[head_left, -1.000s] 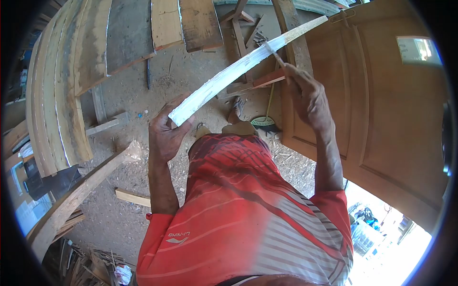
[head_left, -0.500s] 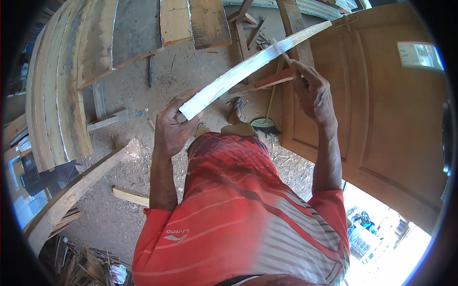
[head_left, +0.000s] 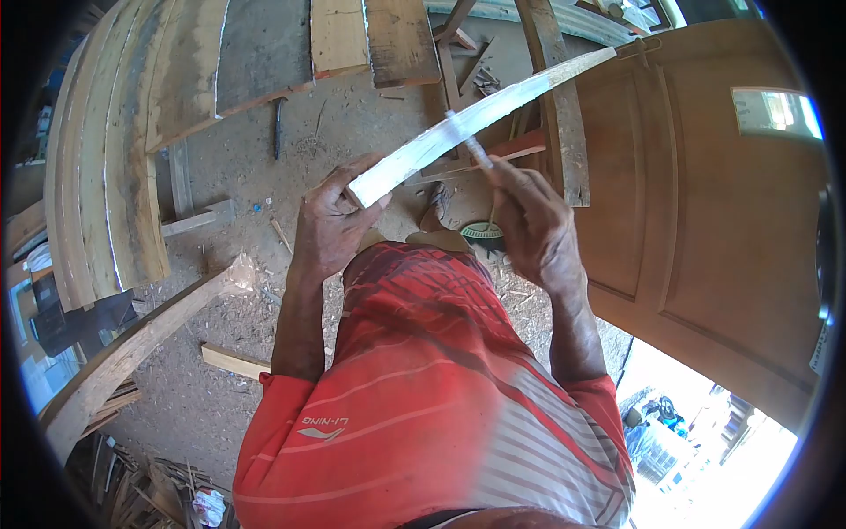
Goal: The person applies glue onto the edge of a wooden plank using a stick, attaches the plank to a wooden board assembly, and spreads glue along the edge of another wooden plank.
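Observation:
A long narrow wooden board [head_left: 577,67] slants up and away to the right, its upturned edge covered with a wet-looking white coating, like glue. The far end shows bare wood. My left hand [head_left: 328,225] is closed around the board's near end. In my right hand [head_left: 539,220] a thin, flat whitish stick [head_left: 473,145] is pinched between the fingers. Its tip lies against the white-coated edge, near the middle of the board. Parts of my right fingers are hidden behind the hand.
Wide planks [head_left: 264,62] with white seams lie side by side at the upper left. A panelled wooden door [head_left: 705,220] stands on the right. A rough beam [head_left: 150,331] slants at lower left, above wood scraps [head_left: 154,494]. A green rake head [head_left: 482,231] lies beyond my feet.
My right hand has moved left and toward me, bringing the stick from the board's far part to its middle. The white coating now looks more even. My left hand has shifted slightly right.

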Available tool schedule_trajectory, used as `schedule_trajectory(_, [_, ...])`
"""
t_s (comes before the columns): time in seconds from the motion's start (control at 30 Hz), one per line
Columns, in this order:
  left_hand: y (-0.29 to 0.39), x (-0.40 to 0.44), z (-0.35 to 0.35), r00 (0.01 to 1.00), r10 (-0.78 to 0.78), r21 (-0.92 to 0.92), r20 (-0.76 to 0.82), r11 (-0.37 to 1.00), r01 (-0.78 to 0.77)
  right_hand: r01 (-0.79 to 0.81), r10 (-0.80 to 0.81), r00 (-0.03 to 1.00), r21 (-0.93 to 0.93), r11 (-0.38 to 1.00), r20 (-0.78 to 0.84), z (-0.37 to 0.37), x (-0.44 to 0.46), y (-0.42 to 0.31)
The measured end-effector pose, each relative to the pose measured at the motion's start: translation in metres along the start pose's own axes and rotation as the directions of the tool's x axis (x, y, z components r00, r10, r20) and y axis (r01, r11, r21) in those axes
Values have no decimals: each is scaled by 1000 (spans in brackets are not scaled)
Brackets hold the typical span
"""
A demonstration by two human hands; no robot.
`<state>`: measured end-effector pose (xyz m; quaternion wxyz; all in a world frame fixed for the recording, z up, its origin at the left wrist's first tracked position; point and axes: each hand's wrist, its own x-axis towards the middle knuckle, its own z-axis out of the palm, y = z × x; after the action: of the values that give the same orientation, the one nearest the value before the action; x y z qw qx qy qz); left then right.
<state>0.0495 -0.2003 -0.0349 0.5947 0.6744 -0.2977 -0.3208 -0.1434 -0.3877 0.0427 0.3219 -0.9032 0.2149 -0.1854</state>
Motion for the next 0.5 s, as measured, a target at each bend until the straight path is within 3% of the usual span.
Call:
schedule_trajectory(0.13, [3, 2, 0, 1000, 6, -5, -3, 1000, -6, 67, -65, 997, -45, 997, 36, 14, -9, -12])
schedule_trajectory(0.27, [3, 4, -7, 1000, 6, 15, 20, 1000, -6, 216, -218, 962, 28, 976, 166, 22, -18, -40])
schedule_trajectory(0.37, [3, 3, -6, 1000, -12, 38, 9, 999, 11, -20, 16, 998, 73, 997, 54, 18, -8, -35])
schedule_trajectory(0.4, [4, 3, -6, 1000, -13, 38, 10, 999, 13, -5, 5, 1000, -5, 1000, 30, 18, -4, -30])
schedule_trajectory(0.5, [5, 4, -8, 1000, -5, 65, 18, 998, 4, 111, -122, 986, 100, 989, 116, 26, -11, -30])
